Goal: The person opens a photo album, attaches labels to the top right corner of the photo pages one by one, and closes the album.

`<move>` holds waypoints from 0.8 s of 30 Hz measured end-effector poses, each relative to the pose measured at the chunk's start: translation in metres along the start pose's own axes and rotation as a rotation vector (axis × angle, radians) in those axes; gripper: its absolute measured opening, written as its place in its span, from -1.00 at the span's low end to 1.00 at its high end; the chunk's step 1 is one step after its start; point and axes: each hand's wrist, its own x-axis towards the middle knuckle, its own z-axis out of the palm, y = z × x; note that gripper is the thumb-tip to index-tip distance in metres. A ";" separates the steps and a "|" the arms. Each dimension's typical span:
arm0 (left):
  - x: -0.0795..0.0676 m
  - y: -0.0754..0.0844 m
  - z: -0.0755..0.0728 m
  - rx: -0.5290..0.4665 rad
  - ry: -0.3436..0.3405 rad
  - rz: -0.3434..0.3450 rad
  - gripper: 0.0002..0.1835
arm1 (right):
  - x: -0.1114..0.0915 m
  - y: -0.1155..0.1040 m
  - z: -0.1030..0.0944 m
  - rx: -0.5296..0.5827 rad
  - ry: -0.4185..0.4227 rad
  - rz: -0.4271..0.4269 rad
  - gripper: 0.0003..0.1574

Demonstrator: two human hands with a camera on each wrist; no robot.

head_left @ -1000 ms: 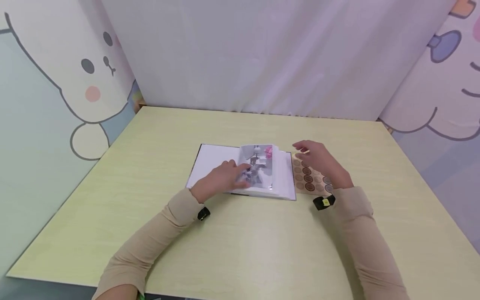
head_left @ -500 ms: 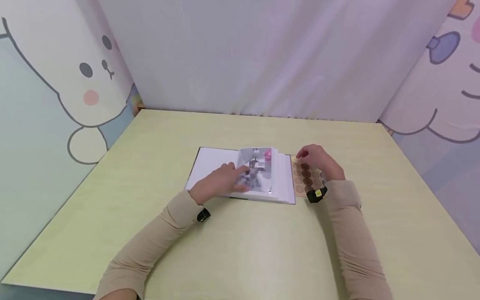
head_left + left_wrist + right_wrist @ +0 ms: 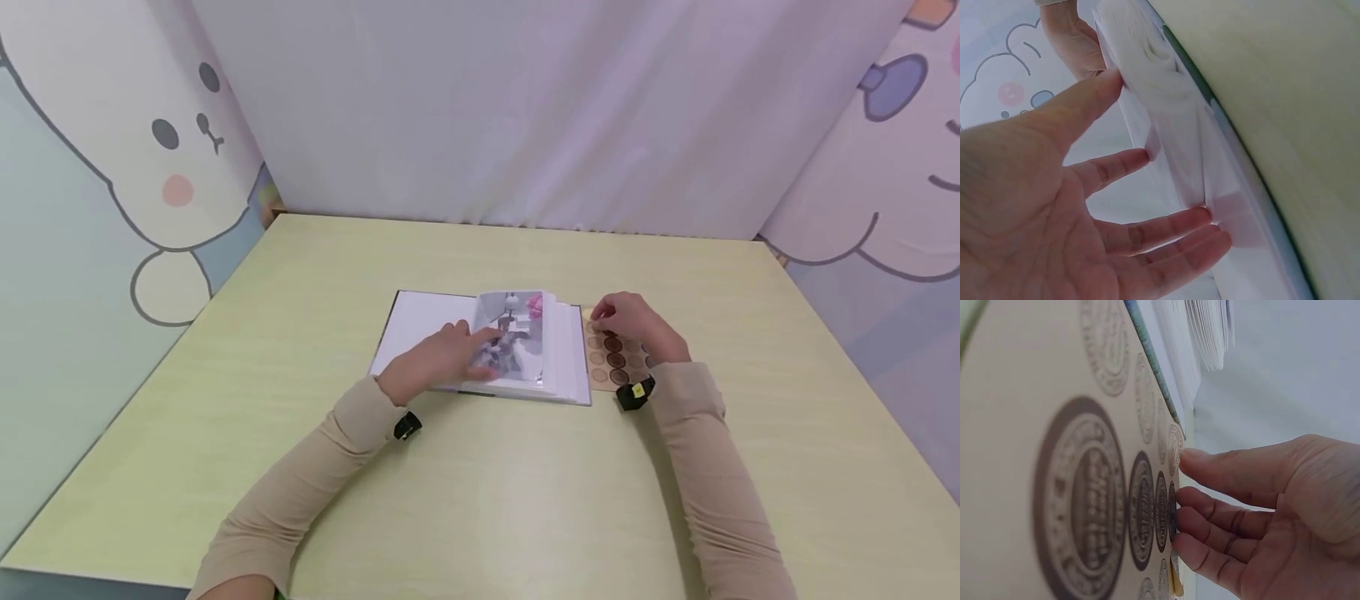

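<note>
A photo album point(image 3: 427, 312) lies open on the table, with a clear-sleeved photo page point(image 3: 517, 337) showing. My left hand point(image 3: 444, 358) rests on that page with its fingers spread. In the left wrist view its fingertips point(image 3: 1219, 240) touch the clear sleeves. Right of the album lies a tan sheet of round stickers point(image 3: 606, 367), some with dark rims. My right hand point(image 3: 633, 321) is at the sheet's far end. In the right wrist view its thumb touches a light round sticker point(image 3: 1175, 448) and other fingertips meet the sheet; I cannot tell whether a sticker is pinched.
The pale wooden table point(image 3: 480, 500) extends around the album and sheet. A white curtain point(image 3: 480, 117) hangs along its far edge, and panels with cartoon animals point(image 3: 165, 183) stand at both sides. Both wrists wear black cameras point(image 3: 634, 395).
My right hand has come down and leftward onto the sticker sheet, its thumb and fingers drawing closer together. The left hand stays on the album page.
</note>
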 end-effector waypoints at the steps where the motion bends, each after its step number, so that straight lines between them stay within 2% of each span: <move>1: 0.000 0.000 0.000 0.002 0.000 -0.001 -0.27 | 0.000 0.000 0.000 -0.005 0.000 -0.004 -0.75; 24: -0.001 0.000 -0.001 0.005 -0.010 0.010 -0.27 | -0.002 -0.003 0.003 0.006 0.012 -0.003 -0.89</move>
